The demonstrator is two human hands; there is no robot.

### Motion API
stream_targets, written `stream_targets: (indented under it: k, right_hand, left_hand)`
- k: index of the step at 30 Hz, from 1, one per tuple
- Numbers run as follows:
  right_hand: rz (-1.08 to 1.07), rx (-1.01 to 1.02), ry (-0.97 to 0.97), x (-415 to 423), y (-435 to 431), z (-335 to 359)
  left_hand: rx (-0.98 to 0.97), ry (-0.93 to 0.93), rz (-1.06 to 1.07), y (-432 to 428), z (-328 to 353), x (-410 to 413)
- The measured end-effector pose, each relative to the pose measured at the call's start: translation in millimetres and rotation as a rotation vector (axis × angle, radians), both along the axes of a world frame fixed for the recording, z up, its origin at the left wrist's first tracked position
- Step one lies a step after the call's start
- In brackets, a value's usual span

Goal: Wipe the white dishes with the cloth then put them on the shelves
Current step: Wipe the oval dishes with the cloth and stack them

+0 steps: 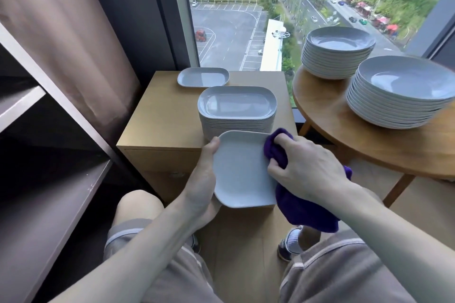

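**Desk:** What fills your feed, biggest things first?

**Operator:** Down the whole left edge I have the dark shelves [49, 204], with a brown curtain [73, 32] above them at upper left. At top centre is a window [234, 19] that looks down on a car park and a road.

**Desk:** And the furniture?

**Operator:** At right I see a round wooden table [369, 150] carrying two piles of round white plates. The nearer stack [403, 96] sits by the right edge, and the farther stack [337, 54] is above it in the frame, toward the glass. At centre stands a wooden cabinet [160, 118]. On its top is a stack of rectangular white dishes [236, 110]. Above that in the frame, close to the window, a single dish [203, 77] lies alone.

**Desk:** Where is the one being wiped?

**Operator:** Just below centre, up in the air in front of the cabinet. The top edge of the held dish [241, 174] overlaps the foot of the rectangular stack in my view. I cannot tell which face is turned to me.

**Desk:** Hands?

**Operator:** The left hand [204, 179] grasps the dish by its left edge, thumb on the upper left rim and fingers hidden underneath. The right hand [305, 167] is clenched round a purple cloth [305, 209]. It presses the bunched part against the dish's right side, and the rest hangs under the wrist, lower right of centre.
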State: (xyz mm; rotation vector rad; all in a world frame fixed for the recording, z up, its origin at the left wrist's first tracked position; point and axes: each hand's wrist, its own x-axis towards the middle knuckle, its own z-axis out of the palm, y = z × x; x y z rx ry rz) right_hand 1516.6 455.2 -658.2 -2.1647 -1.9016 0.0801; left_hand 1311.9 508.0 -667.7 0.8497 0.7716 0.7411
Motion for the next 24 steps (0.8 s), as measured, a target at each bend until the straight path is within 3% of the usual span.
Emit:
stream_targets:
  k: [7, 11, 24]
  right_hand:
    - [0.25, 0.089, 0.016, -62.4, -26.6, 10.4]
    - [0.366, -0.009, 0.011, -81.4, -43.4, -2.2]
    - [0.074, -0.148, 0.118, -11.9, -10.5, -20.5]
  left_hand:
    - [-0.046, 0.078, -0.001, -13.6, -12.6, 12.7]
    - [-0.093, 0.054, 0.036, -6.9, -9.2, 4.8]
    - [0.063, 0.064, 0.071, 11.8, 5.6, -10.2]
